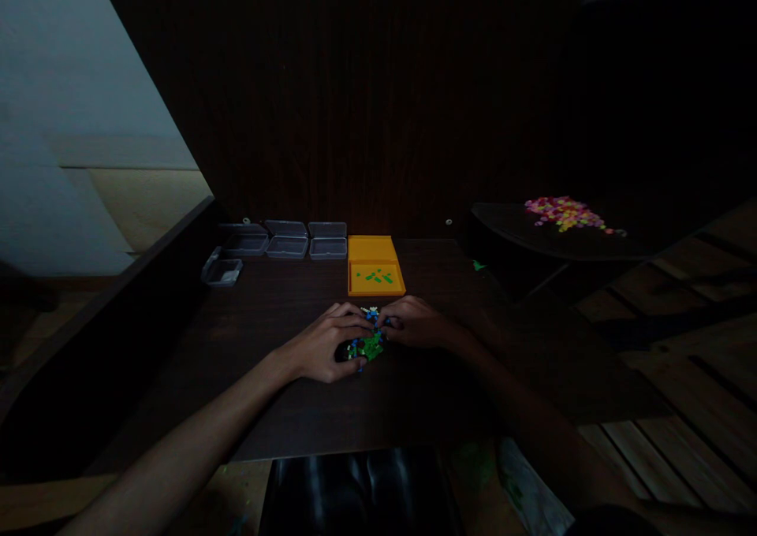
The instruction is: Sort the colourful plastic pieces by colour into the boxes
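My left hand (325,345) and my right hand (417,323) rest on a dark wooden table (284,299), fingers curled around a small pile of tiny green, blue and white pieces (367,340) that lies between them. The fingertips of both hands touch the pile; whether either pinches a single piece is too dim to tell. Just beyond the hands an open yellow box (374,266) holds a few green pieces (377,277) in its near half.
Several clear plastic boxes (284,240) stand in a row at the table's back left, one more (223,271) nearer the left edge. A heap of pink and yellow pieces (564,213) lies on a dark round surface at right. A dark panel rises behind the table.
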Available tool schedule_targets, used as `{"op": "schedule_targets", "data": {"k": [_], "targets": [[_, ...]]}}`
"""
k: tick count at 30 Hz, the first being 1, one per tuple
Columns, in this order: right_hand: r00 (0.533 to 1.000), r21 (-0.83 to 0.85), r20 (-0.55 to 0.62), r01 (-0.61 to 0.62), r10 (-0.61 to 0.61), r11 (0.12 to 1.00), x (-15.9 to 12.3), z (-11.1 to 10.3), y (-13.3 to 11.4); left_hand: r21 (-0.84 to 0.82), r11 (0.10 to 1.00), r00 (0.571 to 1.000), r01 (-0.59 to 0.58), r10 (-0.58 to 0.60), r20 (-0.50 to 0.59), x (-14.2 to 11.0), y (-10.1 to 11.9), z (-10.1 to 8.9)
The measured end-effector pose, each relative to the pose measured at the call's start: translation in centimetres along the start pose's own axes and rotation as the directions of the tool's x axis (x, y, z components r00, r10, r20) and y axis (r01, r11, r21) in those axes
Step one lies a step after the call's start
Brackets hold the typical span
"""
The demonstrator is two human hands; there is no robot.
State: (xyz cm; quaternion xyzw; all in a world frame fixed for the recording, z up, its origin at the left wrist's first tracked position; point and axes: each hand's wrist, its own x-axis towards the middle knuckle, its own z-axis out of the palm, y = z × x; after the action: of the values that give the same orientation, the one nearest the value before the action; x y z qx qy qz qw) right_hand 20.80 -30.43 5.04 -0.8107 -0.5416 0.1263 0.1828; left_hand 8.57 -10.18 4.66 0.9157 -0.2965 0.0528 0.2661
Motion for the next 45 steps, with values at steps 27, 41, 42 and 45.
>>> {"op": "schedule_targets", "data": {"k": [27, 41, 42, 45], "targets": [[0.998, 0.407, -0.047, -0.017, 0.039, 0.913, -0.2, -1.3, 0.4, 0.003, 1.000, 1.000, 0.016, -0.016, 0.005, 0.0, 0.3, -0.2], [0.988, 0.673, -0.048, -0.076, 0.146, 0.735, -0.3, -1.5, 0.2, -0.015, 1.000, 0.993, 0.012, -0.014, -0.116, 0.2, -0.2, 0.1], [0.987, 0.672, -0.055, -0.075, 0.151, 0.737, -0.3, -1.5, 0.2, -0.013, 1.000, 0.990, 0.013, -0.015, -0.141, 0.2, -0.3, 0.1], [0.985, 0.652, -0.079, -0.067, 0.156, 0.755, -0.2, -1.5, 0.3, -0.009, 1.000, 0.977, 0.011, -0.013, -0.212, 0.4, -0.7, 0.3]]}}
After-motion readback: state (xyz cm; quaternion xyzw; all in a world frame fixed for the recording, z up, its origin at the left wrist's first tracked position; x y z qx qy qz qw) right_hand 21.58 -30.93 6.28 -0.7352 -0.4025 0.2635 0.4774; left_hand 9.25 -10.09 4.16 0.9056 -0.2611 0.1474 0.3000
